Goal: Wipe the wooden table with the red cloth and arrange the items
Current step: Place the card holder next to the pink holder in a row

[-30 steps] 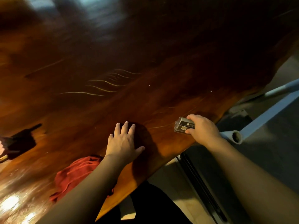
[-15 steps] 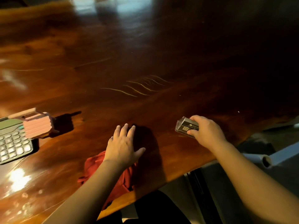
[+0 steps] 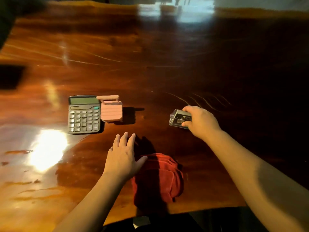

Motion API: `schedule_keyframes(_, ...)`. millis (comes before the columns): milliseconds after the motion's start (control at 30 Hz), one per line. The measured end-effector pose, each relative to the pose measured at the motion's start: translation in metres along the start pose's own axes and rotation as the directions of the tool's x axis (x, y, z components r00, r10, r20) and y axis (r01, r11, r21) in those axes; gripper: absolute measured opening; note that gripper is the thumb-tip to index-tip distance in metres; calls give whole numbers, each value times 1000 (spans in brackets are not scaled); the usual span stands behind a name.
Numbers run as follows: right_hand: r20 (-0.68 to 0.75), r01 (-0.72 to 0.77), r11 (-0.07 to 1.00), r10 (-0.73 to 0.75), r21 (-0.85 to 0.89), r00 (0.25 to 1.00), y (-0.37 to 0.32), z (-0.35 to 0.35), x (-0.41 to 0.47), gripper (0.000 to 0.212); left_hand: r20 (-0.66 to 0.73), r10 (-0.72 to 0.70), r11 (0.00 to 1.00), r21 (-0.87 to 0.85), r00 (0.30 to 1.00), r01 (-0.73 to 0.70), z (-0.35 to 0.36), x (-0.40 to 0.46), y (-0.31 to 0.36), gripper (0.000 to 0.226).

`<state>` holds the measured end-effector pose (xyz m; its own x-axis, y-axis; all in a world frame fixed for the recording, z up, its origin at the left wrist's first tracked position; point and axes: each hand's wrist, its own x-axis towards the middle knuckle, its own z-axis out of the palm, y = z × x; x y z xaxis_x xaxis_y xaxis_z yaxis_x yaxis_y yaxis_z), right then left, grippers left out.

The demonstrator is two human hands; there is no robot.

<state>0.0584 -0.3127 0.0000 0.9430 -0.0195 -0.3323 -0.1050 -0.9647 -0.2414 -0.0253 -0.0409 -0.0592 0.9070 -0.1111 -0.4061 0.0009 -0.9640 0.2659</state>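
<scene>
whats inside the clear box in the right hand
The clear box, gripped by the right hand, holds something dark with a pale mark on top, too small to identify. The fingers cover the box's right part, hiding anything there.

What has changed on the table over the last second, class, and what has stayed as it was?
The view swung left, bringing the calculator and pink stand into sight. Unchanged: the right hand grips the small clear box, the left hand lies flat and open beside the red cloth.
</scene>
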Motion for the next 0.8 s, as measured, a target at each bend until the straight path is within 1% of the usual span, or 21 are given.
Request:
schedule_keyframes(133, 44, 101, 993, -99, -58, 994, -52, 6, 27, 44, -4, -73, 996, -44, 997, 72, -4, -9, -31, 95)
schedule_keyframes(367, 122, 210, 972, -197, -104, 973, -116, 28, 56, 47, -6, -141, 985, -100, 990, 140, -1, -28, -70, 89)
schedule_keyframes(600, 154, 264, 946, -238, -186, 959, -144, 47, 73, 53, -10, -163, 980, -115, 987, 161, 6, -41, -87, 88)
schedule_keyframes(667, 172, 267, 941, -233, -210, 957, -146, 52, 75, 55, -10, -169, 978, -124, 986, 166, 8, -42, -89, 88)
schedule_keyframes(800, 159, 245, 945, -213, -217, 964, -142, 59, 77, 56, -15, -168, 978, -127, 986, 164, 7, -41, -88, 88)
